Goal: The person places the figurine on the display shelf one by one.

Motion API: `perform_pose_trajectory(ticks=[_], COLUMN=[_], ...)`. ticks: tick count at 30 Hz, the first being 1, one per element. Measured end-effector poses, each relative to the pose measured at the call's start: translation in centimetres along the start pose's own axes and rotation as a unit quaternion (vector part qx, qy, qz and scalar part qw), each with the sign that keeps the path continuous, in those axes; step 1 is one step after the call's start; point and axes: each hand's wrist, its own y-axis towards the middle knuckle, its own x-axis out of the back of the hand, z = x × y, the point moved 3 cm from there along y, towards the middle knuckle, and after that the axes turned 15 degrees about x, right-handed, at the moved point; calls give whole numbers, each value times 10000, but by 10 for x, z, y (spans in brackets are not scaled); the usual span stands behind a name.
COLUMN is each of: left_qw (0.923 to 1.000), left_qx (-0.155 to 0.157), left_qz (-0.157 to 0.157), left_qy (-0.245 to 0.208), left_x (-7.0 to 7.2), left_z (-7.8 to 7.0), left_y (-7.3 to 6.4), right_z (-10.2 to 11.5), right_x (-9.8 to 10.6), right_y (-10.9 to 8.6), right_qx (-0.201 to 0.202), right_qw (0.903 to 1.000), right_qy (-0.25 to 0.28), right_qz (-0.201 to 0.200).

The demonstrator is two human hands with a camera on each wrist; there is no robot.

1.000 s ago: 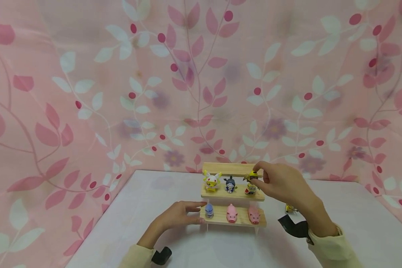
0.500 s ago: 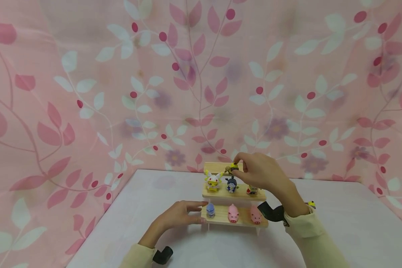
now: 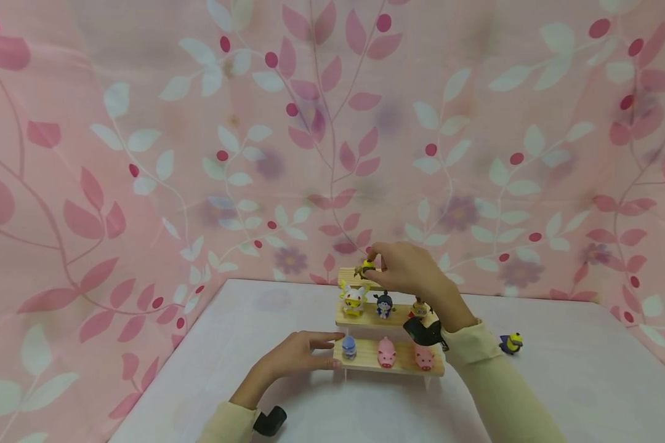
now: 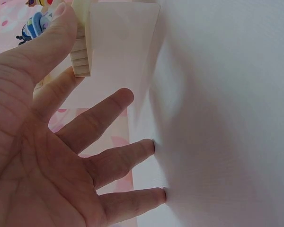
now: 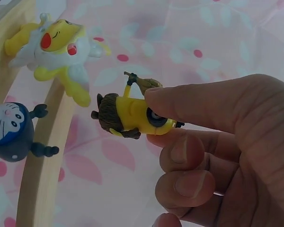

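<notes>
My right hand pinches a yellow minion figurine between thumb and forefinger, near the left end of the top board of a three-tier wooden display stand. In the right wrist view the minion's brown lower end points away from the fingers. My left hand holds the left end of the lowest board between thumb and forefinger, its other fingers spread, two tips at the tabletop. On the middle board stand a white-and-yellow figurine, a dark-haired figurine and a third figurine partly behind my right wrist.
The lowest board bears a blue figurine and two pink pigs, one pig mid-board and another pig at right. A yellow-and-dark figurine lies on the white table. A floral pink cloth hangs behind.
My right hand has carried the minion figurine leftward and up, from the right side of the stand to the top board's left part. My left hand has stayed at the lowest board.
</notes>
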Motion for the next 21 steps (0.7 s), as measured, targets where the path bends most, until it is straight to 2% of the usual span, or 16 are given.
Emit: perform_pose_trajectory(ticks=[13, 21], left_qw=[10000, 9999], left_qx=[-36, -117], left_qz=[46, 17], left_qy=[33, 75], left_x=[0, -1], left_z=[-1, 1], left_y=[0, 1], right_z=[-3, -5], right_x=[-22, -29], right_y=[25, 31], right_qx=[-148, -223], right_qw=[9998, 9995], right_qy=[34, 42], right_qz=[143, 238])
